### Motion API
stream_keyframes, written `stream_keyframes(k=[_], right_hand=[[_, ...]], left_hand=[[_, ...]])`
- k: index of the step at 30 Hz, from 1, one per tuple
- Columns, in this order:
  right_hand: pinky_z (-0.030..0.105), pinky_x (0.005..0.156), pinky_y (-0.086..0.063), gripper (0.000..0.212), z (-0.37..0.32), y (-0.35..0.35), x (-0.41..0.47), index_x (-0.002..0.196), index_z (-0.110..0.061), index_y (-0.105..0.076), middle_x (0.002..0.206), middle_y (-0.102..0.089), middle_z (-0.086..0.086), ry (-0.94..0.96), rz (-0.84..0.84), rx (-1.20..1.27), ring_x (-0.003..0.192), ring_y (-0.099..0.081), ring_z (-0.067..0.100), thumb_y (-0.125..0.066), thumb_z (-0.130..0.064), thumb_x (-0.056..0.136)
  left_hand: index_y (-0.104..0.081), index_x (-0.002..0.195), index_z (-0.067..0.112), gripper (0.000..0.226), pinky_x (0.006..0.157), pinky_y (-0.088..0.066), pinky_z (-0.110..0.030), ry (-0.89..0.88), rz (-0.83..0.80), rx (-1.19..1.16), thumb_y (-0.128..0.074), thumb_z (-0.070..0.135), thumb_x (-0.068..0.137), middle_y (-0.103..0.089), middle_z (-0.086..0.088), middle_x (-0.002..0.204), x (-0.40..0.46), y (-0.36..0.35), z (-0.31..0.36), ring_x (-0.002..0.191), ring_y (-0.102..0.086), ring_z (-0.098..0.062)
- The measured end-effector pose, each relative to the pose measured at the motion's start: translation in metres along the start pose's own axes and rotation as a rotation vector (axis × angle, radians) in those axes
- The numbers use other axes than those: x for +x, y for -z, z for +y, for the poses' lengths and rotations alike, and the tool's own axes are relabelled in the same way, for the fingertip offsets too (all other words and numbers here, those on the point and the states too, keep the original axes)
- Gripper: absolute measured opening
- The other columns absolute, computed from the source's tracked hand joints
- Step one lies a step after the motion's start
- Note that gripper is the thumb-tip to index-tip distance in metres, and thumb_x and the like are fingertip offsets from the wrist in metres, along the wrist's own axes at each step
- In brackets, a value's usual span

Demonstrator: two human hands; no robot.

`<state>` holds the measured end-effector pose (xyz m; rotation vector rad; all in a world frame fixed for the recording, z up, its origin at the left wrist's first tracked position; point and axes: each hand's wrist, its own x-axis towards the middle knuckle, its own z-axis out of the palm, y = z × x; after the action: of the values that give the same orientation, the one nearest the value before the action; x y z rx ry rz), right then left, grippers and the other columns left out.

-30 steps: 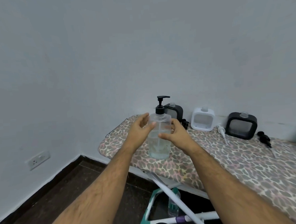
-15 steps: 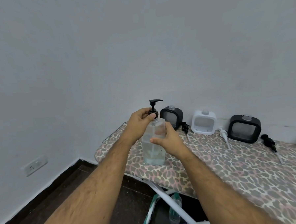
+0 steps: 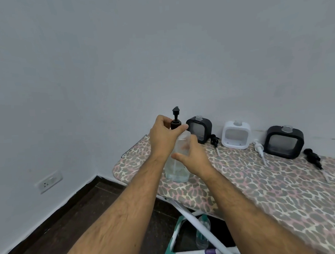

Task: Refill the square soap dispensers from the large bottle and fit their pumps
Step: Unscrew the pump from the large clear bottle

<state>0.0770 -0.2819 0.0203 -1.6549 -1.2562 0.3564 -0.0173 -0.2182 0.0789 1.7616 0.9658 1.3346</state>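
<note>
The large bottle (image 3: 177, 161) stands straight up on the surface (image 3: 262, 184), right between both hands. The left hand (image 3: 163, 136) pinches the black pump (image 3: 176, 119) at the top — the right hand (image 3: 193, 158) wraps the middle. The pump must lift straight up, I think.

The left hand (image 3: 164, 139) covers the pump (image 3: 175, 120) collar and the bottle's (image 3: 177, 172) neck, so the joint between them cannot be seen. The right hand (image 3: 191, 156) hides the bottle's middle at 3 o'clock. The liquid level inside is too faint to tell. The surface (image 3: 272, 189) is cut off by the right and bottom edges. Both forearms run out of the bottom edge. Under the surface, at 6 o'clock, a small bottle (image 3: 203, 232) is partly hidden behind a white leg (image 3: 194, 218). The black pump (image 3: 313, 158) at 3 o'clock is blurred.
</note>
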Motion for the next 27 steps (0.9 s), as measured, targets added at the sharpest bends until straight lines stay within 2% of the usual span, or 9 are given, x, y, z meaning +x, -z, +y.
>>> stream_keyframes(k=[3, 5, 8, 11, 15, 19, 21, 24, 27], right_hand=[[0.028, 0.083, -0.045, 0.063, -0.001, 0.003, 0.000, 0.128, -0.012, -0.038, 0.118, -0.054, -0.001, -0.012, -0.030, 0.007, 0.107, -0.055, 0.016, -0.079, -0.030, 0.083], [0.023, 0.077, -0.044, 0.060, 0.000, 0.006, 0.000, 0.126, -0.015, -0.039, 0.116, -0.054, -0.004, -0.011, -0.042, 0.015, 0.106, -0.055, 0.013, -0.079, -0.029, 0.084], [0.016, 0.070, -0.045, 0.054, 0.000, 0.008, -0.001, 0.119, -0.022, -0.039, 0.109, -0.056, -0.012, -0.009, -0.068, 0.055, 0.101, -0.059, 0.009, -0.079, -0.027, 0.083], [0.024, 0.080, -0.050, 0.056, -0.001, 0.009, 0.001, 0.120, -0.024, -0.038, 0.112, -0.056, -0.011, -0.006, -0.089, 0.085, 0.104, -0.059, 0.010, -0.079, -0.026, 0.083], [0.022, 0.076, -0.047, 0.058, 0.001, 0.008, 0.001, 0.123, -0.026, -0.037, 0.111, -0.056, -0.015, -0.006, -0.091, 0.088, 0.103, -0.058, 0.008, -0.079, -0.026, 0.083], [0.025, 0.078, -0.049, 0.058, 0.003, 0.007, 0.003, 0.125, -0.020, -0.039, 0.116, -0.058, -0.008, -0.020, -0.084, 0.062, 0.106, -0.059, 0.012, -0.078, -0.030, 0.083], [0.026, 0.079, -0.048, 0.061, 0.004, 0.008, 0.004, 0.129, -0.018, -0.038, 0.120, -0.056, -0.005, -0.022, -0.086, 0.043, 0.108, -0.057, 0.013, -0.078, -0.031, 0.084], [0.021, 0.075, -0.044, 0.060, 0.005, 0.007, 0.002, 0.127, -0.018, -0.038, 0.120, -0.055, -0.005, -0.010, -0.086, 0.020, 0.108, -0.055, 0.012, -0.077, -0.033, 0.084], [0.024, 0.080, -0.046, 0.057, 0.005, 0.007, 0.002, 0.125, -0.019, -0.039, 0.119, -0.056, -0.006, -0.010, -0.086, 0.041, 0.109, -0.056, 0.011, -0.078, -0.031, 0.084]], left_hand=[[-0.059, 0.099, 0.030, 0.035, 0.079, -0.051, -0.023, 0.014, -0.130, 0.000, -0.083, 0.039, 0.075, -0.069, 0.009, 0.096, 0.004, 0.001, 0.005, 0.088, -0.064, -0.006], [-0.065, 0.108, 0.025, 0.026, 0.086, -0.051, -0.024, 0.030, -0.264, -0.080, -0.076, 0.032, 0.086, -0.070, 0.008, 0.102, 0.006, 0.004, 0.005, 0.095, -0.066, -0.007], [-0.068, 0.114, 0.021, 0.018, 0.081, -0.047, -0.010, 0.064, -0.371, -0.245, -0.062, 0.021, 0.097, -0.072, 0.011, 0.108, 0.008, 0.016, 0.000, 0.097, -0.067, 0.004], [-0.064, 0.127, 0.014, 0.029, 0.080, -0.046, -0.003, 0.056, -0.438, -0.256, -0.055, 0.011, 0.099, -0.072, 0.007, 0.116, 0.010, 0.032, -0.007, 0.107, -0.065, 0.002], [-0.067, 0.119, 0.013, 0.035, 0.098, -0.051, -0.025, 0.046, -0.326, -0.234, -0.075, 0.009, 0.085, -0.074, -0.001, 0.109, 0.009, 0.033, -0.003, 0.106, -0.069, -0.011], [-0.073, 0.100, 0.019, 0.030, 0.091, -0.055, -0.034, 0.051, -0.273, -0.150, -0.086, 0.018, 0.074, -0.074, -0.003, 0.093, 0.012, 0.018, 0.004, 0.090, -0.069, -0.012], [-0.071, 0.092, 0.022, 0.027, 0.090, -0.056, -0.039, 0.064, -0.264, -0.126, -0.088, 0.024, 0.071, -0.073, -0.010, 0.096, 0.013, 0.013, 0.005, 0.086, -0.067, -0.014], [-0.065, 0.093, 0.023, 0.035, 0.090, -0.053, -0.037, 0.062, -0.250, -0.090, -0.089, 0.031, 0.069, -0.072, -0.001, 0.099, 0.013, 0.012, 0.003, 0.099, -0.067, -0.017], [-0.065, 0.104, 0.024, 0.026, 0.094, -0.048, -0.025, 0.055, -0.362, -0.164, -0.080, 0.026, 0.082, -0.072, 0.006, 0.109, 0.012, 0.016, 0.003, 0.108, -0.065, -0.008]])
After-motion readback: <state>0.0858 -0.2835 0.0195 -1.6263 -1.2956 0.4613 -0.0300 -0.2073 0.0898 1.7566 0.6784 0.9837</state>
